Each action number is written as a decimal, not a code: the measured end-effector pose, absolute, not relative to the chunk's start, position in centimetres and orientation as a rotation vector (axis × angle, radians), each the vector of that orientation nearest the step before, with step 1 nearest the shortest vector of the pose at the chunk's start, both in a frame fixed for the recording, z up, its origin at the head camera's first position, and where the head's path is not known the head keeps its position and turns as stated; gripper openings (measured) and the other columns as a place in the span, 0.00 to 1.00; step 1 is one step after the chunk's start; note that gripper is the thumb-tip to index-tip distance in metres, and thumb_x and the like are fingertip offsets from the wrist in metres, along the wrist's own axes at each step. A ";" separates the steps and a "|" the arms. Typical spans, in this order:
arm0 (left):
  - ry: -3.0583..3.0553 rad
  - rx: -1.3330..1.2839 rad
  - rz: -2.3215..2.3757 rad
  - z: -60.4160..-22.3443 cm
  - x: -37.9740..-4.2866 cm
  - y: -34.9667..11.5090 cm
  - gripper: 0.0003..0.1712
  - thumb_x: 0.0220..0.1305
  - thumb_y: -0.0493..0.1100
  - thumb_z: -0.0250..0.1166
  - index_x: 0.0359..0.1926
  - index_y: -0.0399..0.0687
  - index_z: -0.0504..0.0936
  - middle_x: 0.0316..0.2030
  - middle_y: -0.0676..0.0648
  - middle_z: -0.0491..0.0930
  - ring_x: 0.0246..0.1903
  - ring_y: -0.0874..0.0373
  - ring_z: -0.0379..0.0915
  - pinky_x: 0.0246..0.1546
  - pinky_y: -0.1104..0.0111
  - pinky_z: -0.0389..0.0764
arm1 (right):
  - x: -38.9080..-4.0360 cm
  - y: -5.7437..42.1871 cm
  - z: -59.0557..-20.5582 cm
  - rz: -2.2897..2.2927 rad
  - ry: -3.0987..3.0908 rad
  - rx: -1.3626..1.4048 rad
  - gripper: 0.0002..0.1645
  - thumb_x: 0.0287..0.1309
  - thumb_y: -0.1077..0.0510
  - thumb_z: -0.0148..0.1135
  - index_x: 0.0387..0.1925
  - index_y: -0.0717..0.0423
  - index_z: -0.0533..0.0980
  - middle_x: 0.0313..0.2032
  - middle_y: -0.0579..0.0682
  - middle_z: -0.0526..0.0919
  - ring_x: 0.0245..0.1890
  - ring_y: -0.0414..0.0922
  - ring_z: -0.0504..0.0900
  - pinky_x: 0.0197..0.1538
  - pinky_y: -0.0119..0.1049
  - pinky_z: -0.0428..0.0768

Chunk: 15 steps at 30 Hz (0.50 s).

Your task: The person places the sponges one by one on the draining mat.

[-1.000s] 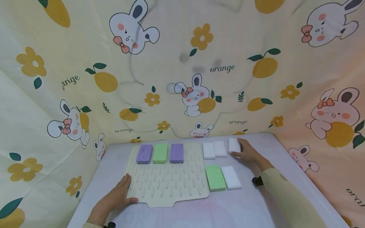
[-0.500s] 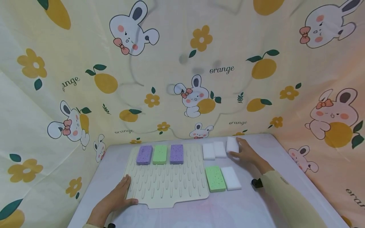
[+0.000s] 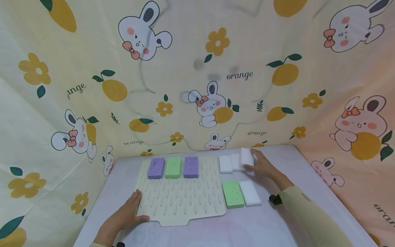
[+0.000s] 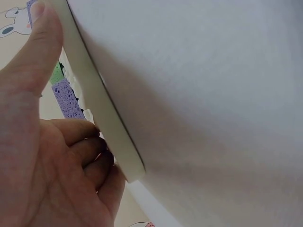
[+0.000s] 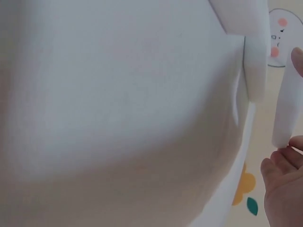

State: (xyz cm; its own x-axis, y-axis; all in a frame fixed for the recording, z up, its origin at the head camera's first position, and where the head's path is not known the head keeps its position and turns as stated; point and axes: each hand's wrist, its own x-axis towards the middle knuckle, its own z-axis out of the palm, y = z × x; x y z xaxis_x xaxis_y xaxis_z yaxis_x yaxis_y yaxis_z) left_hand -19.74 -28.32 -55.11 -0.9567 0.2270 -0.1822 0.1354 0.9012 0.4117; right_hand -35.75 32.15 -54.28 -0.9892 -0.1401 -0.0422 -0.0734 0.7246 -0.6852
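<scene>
My right hand [image 3: 263, 165] pinches a white sponge [image 3: 246, 156] by its sides, thumb on the near end and fingers on the far end. The held sponge, raised off the table, overlaps a white sponge [image 3: 235, 162] in the head view; another white sponge [image 3: 225, 164] lies left of that. My left hand [image 3: 124, 211] rests against the near left corner of a cream ridged mat [image 3: 179, 197], fingers along its side and thumb at its front edge. A purple sponge [image 3: 156, 168], a green sponge [image 3: 173, 167] and a second purple sponge [image 3: 191, 167] form a row along the mat's far side.
Right of the mat, a green sponge [image 3: 232, 193] and a white sponge [image 3: 250, 193] lie side by side. A white cloth covers the table [image 3: 210, 233]. Behind and at both sides hangs a printed curtain [image 3: 185, 68] with rabbits and oranges.
My right hand has lifted the white sponge and carried it left, over the neighbouring white sponge. My left hand has stayed at the mat's corner.
</scene>
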 end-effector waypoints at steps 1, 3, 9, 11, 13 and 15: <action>2.839 0.274 0.594 -55.1 -19.7 -28.3 0.75 0.52 0.66 0.81 0.79 0.20 0.53 0.80 0.21 0.48 0.80 0.25 0.46 0.79 0.37 0.56 | -35.7 32.0 -54.3 -1.116 2.831 -0.168 0.70 0.64 0.39 0.77 0.85 0.64 0.43 0.82 0.73 0.45 0.81 0.74 0.46 0.79 0.74 0.51; 2.837 0.269 0.590 -55.2 -19.7 -28.3 0.75 0.51 0.66 0.81 0.79 0.20 0.53 0.80 0.22 0.48 0.80 0.25 0.46 0.79 0.37 0.56 | -35.6 31.7 -54.3 -1.105 2.831 -0.165 0.70 0.63 0.38 0.77 0.86 0.63 0.43 0.82 0.73 0.45 0.81 0.74 0.47 0.79 0.74 0.51; 2.837 0.264 0.576 -55.4 -19.9 -28.4 0.75 0.52 0.66 0.81 0.80 0.20 0.52 0.81 0.22 0.47 0.80 0.25 0.46 0.80 0.37 0.56 | -35.5 31.0 -54.1 -1.102 2.823 -0.179 0.71 0.62 0.36 0.78 0.86 0.62 0.44 0.83 0.71 0.45 0.81 0.74 0.47 0.79 0.74 0.51; 2.839 0.260 0.568 -55.6 -20.0 -28.4 0.75 0.51 0.67 0.80 0.80 0.21 0.52 0.81 0.23 0.47 0.80 0.25 0.46 0.80 0.38 0.56 | -35.5 30.7 -54.0 -1.091 2.821 -0.173 0.71 0.61 0.36 0.78 0.86 0.60 0.44 0.84 0.70 0.45 0.82 0.73 0.46 0.79 0.74 0.51; 2.838 0.252 0.563 -55.7 -20.1 -28.5 0.76 0.51 0.68 0.80 0.80 0.22 0.52 0.81 0.23 0.47 0.80 0.26 0.46 0.80 0.38 0.56 | -35.4 30.3 -53.8 -1.077 2.827 -0.188 0.72 0.61 0.35 0.78 0.86 0.60 0.44 0.83 0.70 0.45 0.82 0.73 0.47 0.79 0.74 0.52; 2.837 0.245 0.561 -55.8 -20.1 -28.5 0.77 0.50 0.69 0.80 0.81 0.22 0.52 0.82 0.24 0.47 0.81 0.26 0.45 0.80 0.38 0.56 | -35.3 29.9 -53.7 -1.071 2.834 -0.215 0.71 0.61 0.35 0.78 0.86 0.61 0.45 0.83 0.70 0.46 0.82 0.73 0.47 0.79 0.74 0.52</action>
State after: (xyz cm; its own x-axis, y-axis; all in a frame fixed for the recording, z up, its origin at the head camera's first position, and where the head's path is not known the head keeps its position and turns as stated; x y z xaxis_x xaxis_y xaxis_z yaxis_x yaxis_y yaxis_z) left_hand -20.11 -28.46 -55.76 -0.9576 0.2082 -0.1994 0.1167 0.9124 0.3924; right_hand -35.29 29.86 -53.65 -0.9845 -0.1686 -0.0472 -0.0953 0.7421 -0.6634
